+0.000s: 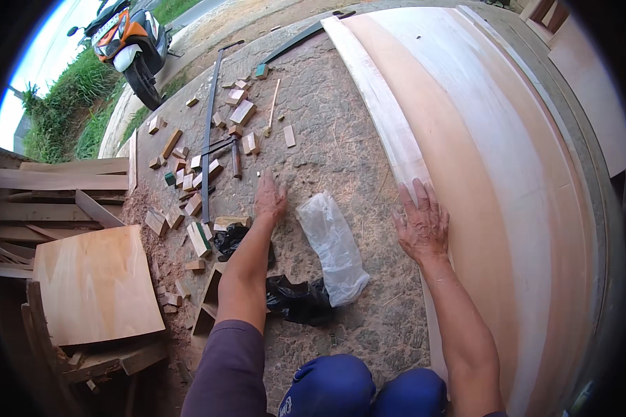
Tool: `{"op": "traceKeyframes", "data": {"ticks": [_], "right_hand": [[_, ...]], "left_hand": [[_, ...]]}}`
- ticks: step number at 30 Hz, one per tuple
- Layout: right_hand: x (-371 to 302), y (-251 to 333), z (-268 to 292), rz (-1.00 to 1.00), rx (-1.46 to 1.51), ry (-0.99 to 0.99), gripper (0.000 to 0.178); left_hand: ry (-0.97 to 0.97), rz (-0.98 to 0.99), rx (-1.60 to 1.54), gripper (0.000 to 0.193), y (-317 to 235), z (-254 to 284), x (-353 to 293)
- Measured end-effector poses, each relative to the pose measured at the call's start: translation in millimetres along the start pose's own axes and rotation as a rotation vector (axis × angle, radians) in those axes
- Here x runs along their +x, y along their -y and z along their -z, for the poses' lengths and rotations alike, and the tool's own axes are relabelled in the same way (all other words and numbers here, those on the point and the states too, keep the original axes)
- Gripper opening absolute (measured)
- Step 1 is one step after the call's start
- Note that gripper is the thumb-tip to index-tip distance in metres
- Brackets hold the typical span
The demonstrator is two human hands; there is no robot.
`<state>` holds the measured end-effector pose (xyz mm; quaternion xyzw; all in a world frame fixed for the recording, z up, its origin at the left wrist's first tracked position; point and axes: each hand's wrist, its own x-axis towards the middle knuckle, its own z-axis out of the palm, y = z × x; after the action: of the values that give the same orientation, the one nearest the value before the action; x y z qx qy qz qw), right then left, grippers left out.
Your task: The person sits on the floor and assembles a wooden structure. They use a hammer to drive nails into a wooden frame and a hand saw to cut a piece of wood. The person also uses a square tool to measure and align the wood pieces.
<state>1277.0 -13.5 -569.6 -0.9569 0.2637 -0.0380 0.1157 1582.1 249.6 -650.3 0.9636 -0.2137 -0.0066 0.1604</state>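
Note:
My right hand [424, 226] lies with fingers spread on the pale edge strip [382, 104] of a large wooden panel [459, 132]. Over the rough ground my left hand [270, 198] reaches forward, fingers stretched out and nothing visible in them. Just past its fingertips are a tiny pale chip [259, 174] and the wooden handle of a bar clamp [236, 160]. A crumpled translucent plastic bag [334, 247] rests between my arms, its lower end beside black plastic [299, 299]. Several small wood blocks [242, 112] lie scattered to the left.
Scrap boards [55, 179] and a square plywood piece [97, 281] are piled at the left. A wooden box [207, 306] sits beside my left forearm. Another long metal bar [295, 45] lies at the far end, and an orange and white motorbike [129, 45] stands beyond.

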Motion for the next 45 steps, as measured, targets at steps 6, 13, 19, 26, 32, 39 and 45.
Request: {"op": "traceKeyframes", "data": {"ticks": [6,13,19,26,32,39,45], "right_hand": [[8.2,6.4,-2.5,0.013,-0.067,0.01,0.07],[8.4,6.1,6.1,0.018,-0.208,0.093,0.072],[39.5,34.3,19.1,0.051,-0.249,0.132,0.061],[368.7,169.2,-45.2,0.009,0.982,0.059,0.021],[623.2,249.4,-118.2,-0.369,1.59,0.197,0.028],[731.0,274.5,-170.1,-0.668,1.521,0.182,0.034],[747.4,293.8,-163.4,-0.667,1.331,0.157,0.024]], "left_hand": [[0.038,-0.149,0.165,0.072,29.6,-31.6,73.8],[0.095,-0.075,0.132,0.072,-1.9,-20.8,77.8],[0.145,-0.08,0.05,0.072,6.1,-15.2,79.6],[0.213,-0.046,0.01,0.071,7.7,-11.2,83.8],[0.236,-0.058,0.012,0.069,6.8,-11.6,85.6],[0.287,-0.046,0.007,0.066,10.0,-13.7,82.1],[0.323,-0.037,0.009,0.065,11.3,-11.4,82.3]]}}
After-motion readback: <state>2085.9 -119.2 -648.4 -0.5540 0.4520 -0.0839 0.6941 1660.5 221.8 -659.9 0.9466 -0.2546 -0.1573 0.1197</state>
